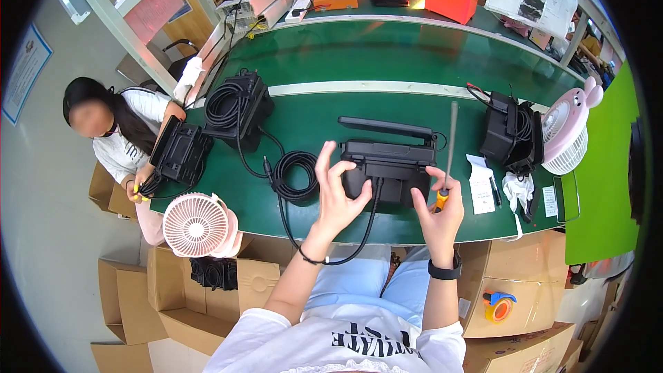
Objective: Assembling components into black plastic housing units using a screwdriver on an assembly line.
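A black plastic case (392, 184) lies on the green table in front of me, with a cable coming out of its near side. A long flat black bar (383, 126) sits along its far edge. My left hand (338, 197) is at the case's left front, fingers spread, with the thumb and a fingertip against it. My right hand (442, 211) is closed around a screwdriver (442, 198) with a yellow-orange handle, its shaft pointing away from me. That hand's thumb and forefinger are at the case's right end. The cable runs left to a coil (295, 176) on the table.
Another black case with coiled cable (238, 107) stands at the left, and one more (511, 131) at the right. Pink fans (197, 224) flank the workspace. Paper slips (481, 186), a pen and a white cloth lie rightward. A co-worker (128, 121) handles a case at far left. Cardboard boxes (518, 283) stand below.
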`<control>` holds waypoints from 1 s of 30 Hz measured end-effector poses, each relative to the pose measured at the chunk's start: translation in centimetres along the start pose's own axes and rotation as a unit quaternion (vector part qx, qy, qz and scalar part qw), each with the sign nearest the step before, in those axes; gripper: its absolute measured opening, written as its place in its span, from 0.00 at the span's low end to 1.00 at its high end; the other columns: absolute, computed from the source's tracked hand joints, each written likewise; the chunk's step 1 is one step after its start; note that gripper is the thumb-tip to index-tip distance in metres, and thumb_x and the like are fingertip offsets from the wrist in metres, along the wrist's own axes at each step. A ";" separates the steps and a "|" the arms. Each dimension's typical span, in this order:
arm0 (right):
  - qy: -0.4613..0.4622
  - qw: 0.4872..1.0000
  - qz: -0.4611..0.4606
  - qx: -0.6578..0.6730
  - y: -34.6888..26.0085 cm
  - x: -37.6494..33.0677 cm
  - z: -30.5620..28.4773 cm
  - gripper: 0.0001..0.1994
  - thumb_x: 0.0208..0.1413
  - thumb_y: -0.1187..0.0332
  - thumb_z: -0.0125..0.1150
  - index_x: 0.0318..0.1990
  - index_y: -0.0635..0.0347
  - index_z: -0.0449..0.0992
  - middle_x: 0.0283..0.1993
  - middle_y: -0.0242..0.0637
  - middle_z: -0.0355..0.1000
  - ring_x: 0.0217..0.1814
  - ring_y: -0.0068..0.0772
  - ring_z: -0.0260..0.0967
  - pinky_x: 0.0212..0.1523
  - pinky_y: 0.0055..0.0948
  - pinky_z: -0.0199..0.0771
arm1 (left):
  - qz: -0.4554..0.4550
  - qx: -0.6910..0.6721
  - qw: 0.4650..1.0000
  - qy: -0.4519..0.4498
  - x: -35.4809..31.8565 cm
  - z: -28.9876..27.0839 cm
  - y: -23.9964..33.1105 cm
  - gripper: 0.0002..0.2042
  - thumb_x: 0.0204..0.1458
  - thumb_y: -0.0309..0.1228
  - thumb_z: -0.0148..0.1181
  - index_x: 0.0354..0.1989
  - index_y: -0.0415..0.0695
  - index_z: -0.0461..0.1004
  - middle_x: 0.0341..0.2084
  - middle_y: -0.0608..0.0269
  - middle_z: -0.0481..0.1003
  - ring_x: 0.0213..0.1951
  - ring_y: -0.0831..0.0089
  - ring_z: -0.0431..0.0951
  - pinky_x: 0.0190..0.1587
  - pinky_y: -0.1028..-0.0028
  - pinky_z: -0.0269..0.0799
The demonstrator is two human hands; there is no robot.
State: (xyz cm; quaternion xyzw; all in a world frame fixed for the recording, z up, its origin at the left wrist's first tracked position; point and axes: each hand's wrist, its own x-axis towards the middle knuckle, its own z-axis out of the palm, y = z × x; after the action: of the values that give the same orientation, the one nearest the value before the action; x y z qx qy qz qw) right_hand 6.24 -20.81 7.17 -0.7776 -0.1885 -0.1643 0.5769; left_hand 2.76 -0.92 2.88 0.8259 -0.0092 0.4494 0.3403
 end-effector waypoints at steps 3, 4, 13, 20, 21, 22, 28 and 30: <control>0.000 0.995 -0.056 -0.081 -0.1 0.7 0.4 0.23 0.41 0.74 0.77 0.38 0.58 0.65 0.54 0.41 0.75 0.59 0.46 0.72 0.51 0.34 0.74 | 0.049 -0.011 0.999 -0.011 1.6 0.4 -1.1 0.25 0.40 0.23 0.69 0.48 0.44 0.65 0.53 0.50 0.68 0.62 0.45 0.65 0.64 0.51 0.61; -0.004 0.990 -0.085 -0.116 -0.3 1.0 0.4 0.23 0.41 0.73 0.77 0.38 0.58 0.65 0.56 0.42 0.74 0.60 0.47 0.70 0.51 0.35 0.75 | 0.032 -0.030 0.999 -0.006 2.1 0.6 -1.1 0.22 0.41 0.23 0.67 0.47 0.42 0.67 0.51 0.51 0.70 0.60 0.48 0.67 0.63 0.54 0.63; -0.039 0.975 -0.132 -0.175 1.2 3.1 0.7 0.31 0.33 0.63 0.82 0.42 0.58 0.66 0.60 0.38 0.69 0.52 0.44 0.73 0.43 0.33 0.77 | 0.022 -0.051 0.997 -0.062 4.4 1.8 -1.7 0.19 0.44 0.21 0.59 0.49 0.43 0.71 0.48 0.51 0.70 0.57 0.52 0.70 0.60 0.57 0.66; -0.075 0.977 -0.144 -0.139 2.4 3.8 0.5 0.37 0.25 0.67 0.84 0.48 0.56 0.69 0.61 0.36 0.66 0.53 0.43 0.72 0.46 0.34 0.77 | 0.113 -0.062 0.992 -0.004 4.8 2.6 -3.2 0.11 0.40 0.22 0.61 0.34 0.42 0.69 0.36 0.53 0.74 0.44 0.54 0.77 0.56 0.54 0.72; -0.075 0.977 -0.145 -0.138 2.4 3.9 0.6 0.37 0.25 0.67 0.84 0.48 0.56 0.69 0.61 0.36 0.66 0.53 0.43 0.72 0.46 0.34 0.77 | 0.125 -0.071 0.990 0.005 4.8 2.7 -3.3 0.10 0.39 0.22 0.60 0.32 0.41 0.69 0.35 0.53 0.75 0.42 0.54 0.78 0.56 0.54 0.72; -0.077 0.979 -0.140 -0.125 2.4 4.0 0.6 0.36 0.25 0.68 0.84 0.48 0.56 0.70 0.62 0.37 0.67 0.54 0.44 0.72 0.47 0.34 0.77 | 0.128 -0.070 0.989 0.018 4.9 2.8 -3.3 0.09 0.37 0.21 0.59 0.30 0.42 0.69 0.33 0.54 0.76 0.40 0.55 0.79 0.54 0.56 0.74; -0.093 0.980 -0.138 -0.112 2.8 4.0 0.5 0.32 0.27 0.68 0.83 0.44 0.58 0.72 0.62 0.41 0.70 0.63 0.49 0.68 0.56 0.38 0.74 | 0.139 -0.019 0.989 0.040 4.9 2.9 -3.2 0.08 0.35 0.22 0.58 0.27 0.44 0.70 0.31 0.58 0.78 0.39 0.59 0.80 0.44 0.63 0.73; -0.066 0.973 -0.174 -0.136 3.4 3.7 0.8 0.30 0.28 0.66 0.83 0.42 0.58 0.71 0.59 0.41 0.73 0.63 0.50 0.69 0.56 0.39 0.74 | 0.139 -0.005 0.989 0.049 4.8 2.8 -3.4 0.08 0.35 0.22 0.58 0.27 0.44 0.70 0.31 0.59 0.78 0.39 0.61 0.81 0.43 0.64 0.72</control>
State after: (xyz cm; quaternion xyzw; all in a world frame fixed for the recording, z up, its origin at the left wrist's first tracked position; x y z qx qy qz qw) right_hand 11.17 -20.56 5.82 -0.8132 -0.3344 -0.2341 0.4149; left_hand 8.77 1.48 3.63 0.7918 -0.1096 0.5324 0.2786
